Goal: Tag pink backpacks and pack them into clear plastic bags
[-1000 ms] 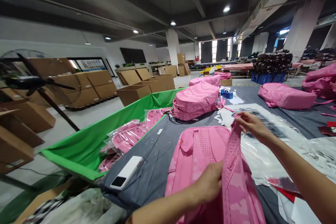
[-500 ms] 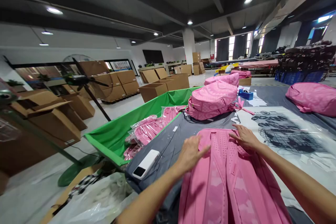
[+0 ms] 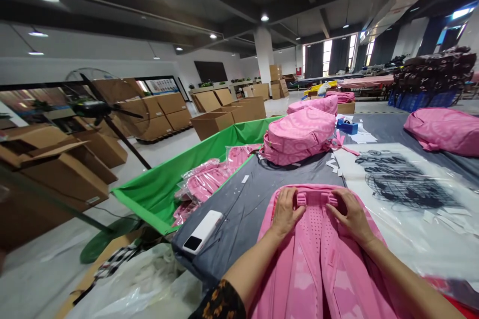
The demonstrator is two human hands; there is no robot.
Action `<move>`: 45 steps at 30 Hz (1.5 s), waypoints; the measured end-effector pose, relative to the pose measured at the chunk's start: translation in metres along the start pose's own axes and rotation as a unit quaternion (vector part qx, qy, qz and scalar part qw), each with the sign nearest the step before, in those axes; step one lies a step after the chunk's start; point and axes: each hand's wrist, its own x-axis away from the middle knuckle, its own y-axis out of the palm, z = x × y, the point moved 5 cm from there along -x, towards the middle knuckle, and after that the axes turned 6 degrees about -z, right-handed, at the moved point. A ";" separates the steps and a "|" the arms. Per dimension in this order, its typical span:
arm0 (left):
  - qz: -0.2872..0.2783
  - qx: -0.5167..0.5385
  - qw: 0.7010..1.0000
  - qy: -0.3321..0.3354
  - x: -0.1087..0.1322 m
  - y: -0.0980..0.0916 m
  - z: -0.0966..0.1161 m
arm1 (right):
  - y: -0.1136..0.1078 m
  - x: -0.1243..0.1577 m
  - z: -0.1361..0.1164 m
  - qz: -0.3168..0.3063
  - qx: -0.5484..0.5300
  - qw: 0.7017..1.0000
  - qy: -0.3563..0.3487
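Note:
A pink backpack [image 3: 318, 254] lies back-side up on the grey table [image 3: 243, 209] right in front of me. My left hand [image 3: 285, 212] curls over its top edge on the left, fingers closed on the fabric beside the carry handle [image 3: 314, 198]. My right hand [image 3: 350, 214] grips the top edge on the right in the same way. The two shoulder straps run down between my forearms.
A white phone [image 3: 202, 232] lies at the table's left edge. A green cloth bin [image 3: 164, 189] beside the table holds bagged pink backpacks. More pink backpacks [image 3: 299, 134] lie farther back, with printed clear plastic bags [image 3: 404, 184] on the right. Cardboard boxes and a floor fan [image 3: 97, 109] stand to the left.
One second ago I held a shoulder strap up with both hands. The strap now lies flat and both hands have moved to the backpack's top edge and closed on it.

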 end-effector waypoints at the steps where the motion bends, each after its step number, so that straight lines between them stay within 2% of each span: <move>1: 0.015 0.005 1.000 0.012 0.012 0.000 -0.002 | 0.000 0.009 -0.006 -0.004 -0.006 1.000 -0.013; 4: 0.004 -0.003 1.000 0.021 0.036 0.008 -0.009 | 0.001 0.032 -0.017 -0.030 0.002 0.998 -0.046; 8: -0.033 -0.015 0.999 0.012 0.036 0.017 -0.013 | 0.000 0.040 -0.012 -0.067 0.046 0.996 -0.042; 10: -0.039 -0.012 0.999 0.015 0.026 0.016 -0.012 | -0.003 0.026 -0.004 -0.121 0.067 0.990 -0.041; 13: -0.037 -0.004 0.999 0.020 0.014 0.014 -0.009 | -0.014 -0.010 0.012 -0.225 0.109 0.967 -0.051; 16: -0.024 0.003 1.000 0.013 0.012 0.012 -0.005 | -0.027 -0.050 0.030 -0.292 0.132 0.944 -0.074; 19: -0.021 0.005 1.000 0.006 0.013 0.014 -0.003 | -0.026 -0.072 0.043 -0.369 0.131 0.914 -0.102; 21: -0.023 0.004 1.000 0.000 0.009 0.015 -0.004 | -0.021 -0.078 0.049 -0.400 0.131 0.901 -0.110; 26: -0.034 -0.010 0.999 -0.021 -0.008 0.006 -0.002 | -0.013 -0.083 0.049 -0.420 0.158 0.884 -0.132; 29: -0.027 -0.026 0.999 -0.022 -0.021 -0.009 0.018 | -0.015 -0.086 0.042 -0.425 0.185 0.872 -0.159; 31: -0.010 -0.035 0.999 -0.001 -0.029 -0.014 0.046 | -0.016 -0.089 0.038 -0.426 0.211 0.862 -0.175; 32: -0.022 -0.038 0.998 0.037 -0.031 -0.011 0.066 | -0.017 -0.090 0.037 -0.427 0.225 0.857 -0.183; 33: -0.058 -0.040 0.993 0.097 -0.033 -0.001 0.090 | -0.017 -0.092 0.036 -0.426 0.239 0.851 -0.192; 34: -0.119 -0.042 0.975 0.182 -0.031 0.016 0.114 | -0.017 -0.093 0.034 -0.424 0.252 0.846 -0.202; 35: -0.213 -0.041 0.934 0.284 -0.024 0.039 0.139 | -0.018 -0.095 0.032 -0.420 0.264 0.841 -0.214; 36: -0.304 -0.041 0.874 0.378 -0.013 0.064 0.158 | -0.019 -0.096 0.030 -0.414 0.275 0.837 -0.228; 37: -0.369 -0.041 0.813 0.449 -0.002 0.087 0.171 | -0.020 -0.097 0.029 -0.406 0.284 0.834 -0.242; 38: -0.401 -0.045 0.778 0.481 0.005 0.109 0.178 | -0.022 -0.096 0.027 -0.396 0.292 0.832 -0.258; 39: -0.427 -0.059 0.760 0.486 0.009 0.130 0.179 | -0.024 -0.094 0.026 -0.384 0.298 0.830 -0.272; 41: -0.446 -0.079 0.756 0.472 0.012 0.163 0.174 | -0.030 -0.084 0.026 -0.357 0.306 0.831 -0.298; 43: -0.439 -0.079 0.754 0.482 0.014 0.180 0.166 | -0.036 -0.071 0.030 -0.328 0.314 0.834 -0.312; 45: -0.420 -0.059 0.742 0.519 0.017 0.186 0.162 | -0.042 -0.059 0.035 -0.298 0.323 0.842 -0.313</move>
